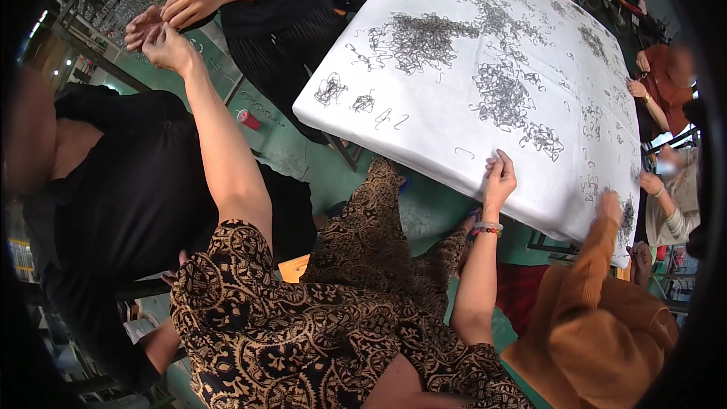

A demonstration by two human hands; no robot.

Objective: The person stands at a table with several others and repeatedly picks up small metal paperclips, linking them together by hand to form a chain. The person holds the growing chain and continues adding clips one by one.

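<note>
**Q:** Where are your hands, and what are they doing?

**A:** My right hand (500, 170) rests at the near edge of a table covered in a white cloth (454, 76). Its fingers are curled, pinched on something small at the cloth's edge, probably one of the wire hooks; I cannot tell for sure. My left hand (168, 47) is stretched far out to the left, well away from the table, fingers closed loosely and touching another person's hands (178, 7). Whether anything passes between us is too small to see.

**Q:** How far along does the work look?

**A:** I judge much is left. Big tangled heaps of wire hooks (424, 38) lie in the middle and far part of the cloth, with another heap (503, 95) nearer me. Only a few single hooks (390, 117) lie separated near the left edge.

**Q:** What else is around you?

**A:** A person in black sits close on my left. A person in an orange-brown sleeve (594, 257) reaches onto the table at my right, just beside my hand, crowding that corner. More people work along the far and right sides. A small red cup (248, 118) sits on the green floor.
</note>
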